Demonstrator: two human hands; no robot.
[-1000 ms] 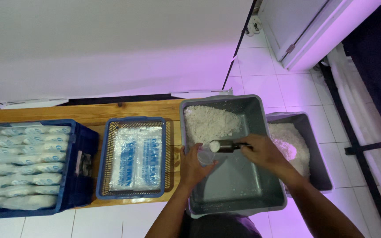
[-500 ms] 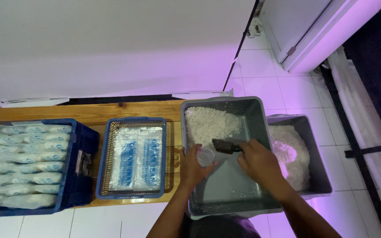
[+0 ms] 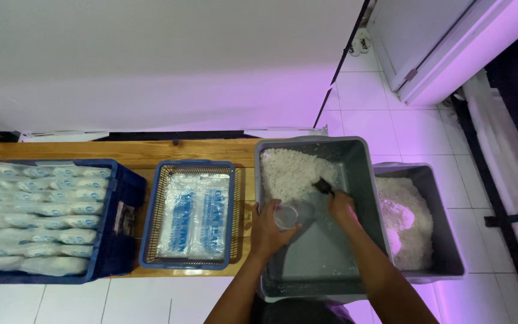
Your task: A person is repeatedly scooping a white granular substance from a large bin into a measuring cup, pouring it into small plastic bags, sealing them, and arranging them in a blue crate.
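My left hand (image 3: 269,230) holds a small clear plastic bag (image 3: 287,215) with its mouth open, over the near part of a grey tub (image 3: 367,180). My right hand (image 3: 342,206) grips a dark scoop (image 3: 324,186) whose head digs into the heap of white rice (image 3: 289,173) at the far end of that tub. The bottom of the tub near me is bare.
A second grey tub (image 3: 448,240) with white rice stands to the right on the tiled floor. On the wooden bench (image 3: 151,150) sit a blue basket (image 3: 190,166) of flat empty bags and a blue crate (image 3: 124,198) full of filled bags.
My right hand has carried the scoop from beside the bag back up into the rice heap. The left hand with the bag has hardly shifted.
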